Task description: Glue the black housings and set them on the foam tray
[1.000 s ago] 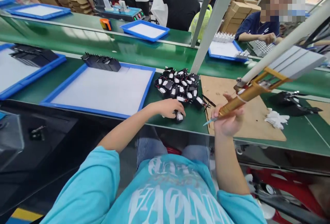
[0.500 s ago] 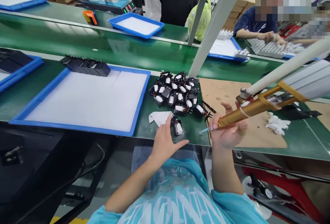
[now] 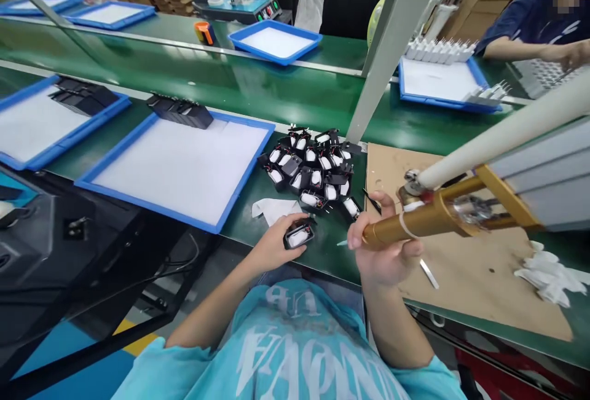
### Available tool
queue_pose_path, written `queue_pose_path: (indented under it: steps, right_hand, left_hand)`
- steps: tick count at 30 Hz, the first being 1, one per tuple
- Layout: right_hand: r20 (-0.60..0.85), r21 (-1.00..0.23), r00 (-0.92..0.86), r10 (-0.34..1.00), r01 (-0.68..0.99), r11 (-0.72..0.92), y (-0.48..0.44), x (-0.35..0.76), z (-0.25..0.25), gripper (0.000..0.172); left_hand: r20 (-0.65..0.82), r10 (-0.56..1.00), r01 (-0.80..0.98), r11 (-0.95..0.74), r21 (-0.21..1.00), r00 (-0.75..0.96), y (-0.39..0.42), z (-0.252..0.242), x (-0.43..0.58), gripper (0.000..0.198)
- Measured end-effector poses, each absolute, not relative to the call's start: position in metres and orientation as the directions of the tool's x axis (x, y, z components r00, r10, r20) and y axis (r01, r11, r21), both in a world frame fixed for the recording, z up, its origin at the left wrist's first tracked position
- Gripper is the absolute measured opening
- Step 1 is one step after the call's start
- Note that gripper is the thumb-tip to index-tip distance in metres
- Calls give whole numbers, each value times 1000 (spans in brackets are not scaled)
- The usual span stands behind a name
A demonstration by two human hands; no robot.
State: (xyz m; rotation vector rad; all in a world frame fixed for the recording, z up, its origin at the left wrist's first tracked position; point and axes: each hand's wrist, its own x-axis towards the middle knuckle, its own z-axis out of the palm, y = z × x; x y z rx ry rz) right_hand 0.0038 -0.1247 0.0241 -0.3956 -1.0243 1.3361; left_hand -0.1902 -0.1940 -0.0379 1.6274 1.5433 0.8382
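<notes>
My left hand point(image 3: 276, 245) grips a small black plastic housing point(image 3: 299, 237) with a white part inside, thumb and fingers on its opposite sides near the table's front edge. My right hand point(image 3: 385, 246) is wrapped round a gold-coloured glue gun point(image 3: 405, 225), whose pale blue nozzle point(image 3: 342, 243) points left toward the housing without touching it. Behind my left hand lies a white cloth point(image 3: 274, 208). A heap of similar black housings point(image 3: 316, 176) with white parts and thin wires sits farther back.
A blue tray point(image 3: 221, 225) with a row of black cases point(image 3: 182, 111) stands to the left. Brown cardboard point(image 3: 483, 283) lies on the right, with a white glove-like bundle point(image 3: 550, 274) and a small metal strip point(image 3: 429, 274). A grey post point(image 3: 373, 90) rises behind. Another person point(image 3: 539, 37) works at the far right.
My left hand has closed on the black housing, which is now turned sideways. My right hand and the glue gun have moved left and nearer. The view has shifted somewhat.
</notes>
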Motion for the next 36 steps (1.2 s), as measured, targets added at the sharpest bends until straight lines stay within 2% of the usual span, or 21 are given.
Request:
queue_pose_path:
  steps: [4, 8, 16, 26, 32, 36]
  right_hand:
    - [390, -725, -85, 917, -642, 249, -126, -7, 26, 37]
    - [390, -690, -70, 918, -682, 241, -127, -30, 32, 40]
    - [428, -698, -24, 903, -644, 313, -128, -66, 38, 36]
    - [416, -708, 13, 909, -623, 332, -131, -79, 46, 44]
    - [430, -715, 15, 903, -605, 350, -130, -80, 43, 32]
    - [434, -705, 16, 901, -616, 351, -128, -80, 43, 34]
  left_hand:
    - [50, 998, 588, -12, 809, -49, -199, -45, -187, 49]
    - [90, 991, 614, -13, 790, -96, -203, -51, -181, 35]
    - [187, 967, 760, 9, 650, -172, -211, -48, -185, 36]
    - [221, 960, 651, -57, 757, -172, -212, -35, -205, 39]
    - [219, 962, 630, -69, 774, -163, -212, -31, -206, 40]
    - [216, 961, 623, -63, 779, -174, -212, -30, -206, 40]
